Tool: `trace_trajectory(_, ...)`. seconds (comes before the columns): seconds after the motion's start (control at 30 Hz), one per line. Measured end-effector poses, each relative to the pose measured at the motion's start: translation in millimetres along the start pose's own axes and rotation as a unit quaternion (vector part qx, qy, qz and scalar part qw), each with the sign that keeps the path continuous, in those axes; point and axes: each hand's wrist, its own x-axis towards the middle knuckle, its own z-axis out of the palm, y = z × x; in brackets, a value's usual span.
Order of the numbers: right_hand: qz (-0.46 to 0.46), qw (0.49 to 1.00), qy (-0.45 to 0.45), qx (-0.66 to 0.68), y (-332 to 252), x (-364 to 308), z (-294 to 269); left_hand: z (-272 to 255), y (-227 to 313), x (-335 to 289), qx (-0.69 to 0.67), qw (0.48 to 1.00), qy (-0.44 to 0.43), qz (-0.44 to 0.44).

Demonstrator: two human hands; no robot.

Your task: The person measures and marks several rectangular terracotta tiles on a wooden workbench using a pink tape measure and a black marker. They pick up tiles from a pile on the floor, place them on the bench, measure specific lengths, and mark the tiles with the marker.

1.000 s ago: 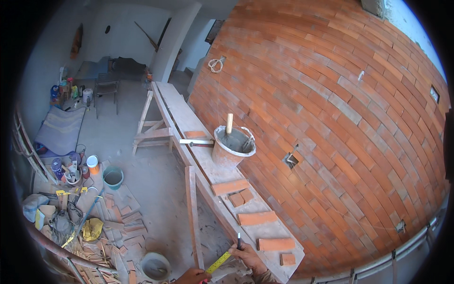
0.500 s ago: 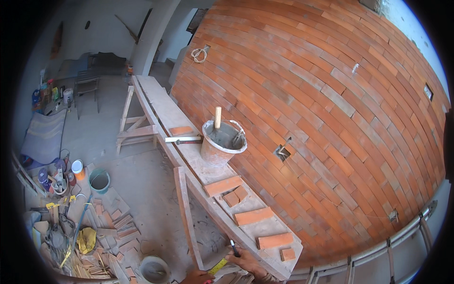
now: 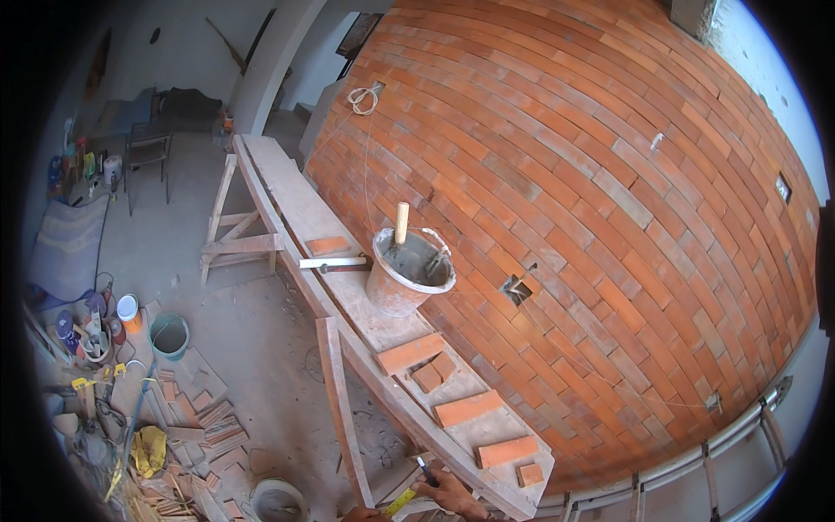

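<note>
At the lower edge, below the plank's near end, my left hand (image 3: 364,514) is mostly cut off by the frame. It closes at one end of a yellow tape measure (image 3: 400,502), whose blade stretches toward my right hand (image 3: 454,496). My right hand is closed round a slim dark pen with a pale end (image 3: 426,471), which points up and away. The fingers of my right hand are close to the tape blade; whether they touch it I cannot tell. Whatever lies under the tape is partly hidden.
A plank scaffold (image 3: 348,304) on trestles runs beside the brick-clad wall (image 3: 591,209). On it stand a mortar bucket (image 3: 402,283), several brick tiles (image 3: 470,407) and a hammer (image 3: 344,268). Tile piles (image 3: 204,422) and a green bucket (image 3: 170,336) cover the left floor. A ladder (image 3: 670,465) lies lower right.
The view has shifted slightly. My left hand sits a little lower and further left, while my right hand still holds the pen beside the tape.
</note>
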Motion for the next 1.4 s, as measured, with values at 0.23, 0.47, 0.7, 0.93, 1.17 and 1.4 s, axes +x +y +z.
trace_trajectory(0.23, 0.035, 0.998, -0.009, -0.051, -30, -4, 4, -8, 5, -2, 0.002, 1.000, 0.002, -0.002)
trace_trajectory(0.47, 0.028, 0.997, -0.020, -0.069, -28, -1, 9, -14, 5, -6, 0.003, 1.000, 0.009, -0.007)
trace_trajectory(0.7, 0.021, 0.997, -0.022, -0.073, -35, -5, 11, -17, 7, -12, 0.006, 1.000, 0.020, -0.004)
trace_trajectory(0.93, -0.011, 0.997, -0.032, -0.063, -14, 4, 21, -21, 5, -23, 0.018, 0.999, 0.049, -0.001)
trace_trajectory(1.17, -0.077, 0.996, -0.018, -0.034, -12, -7, 17, -13, -7, -32, 0.020, 0.995, 0.094, 0.008)
trace_trajectory(1.4, -0.133, 0.989, -0.045, -0.042, 29, 5, 2, 16, -16, -52, 0.041, 0.985, 0.165, 0.005)
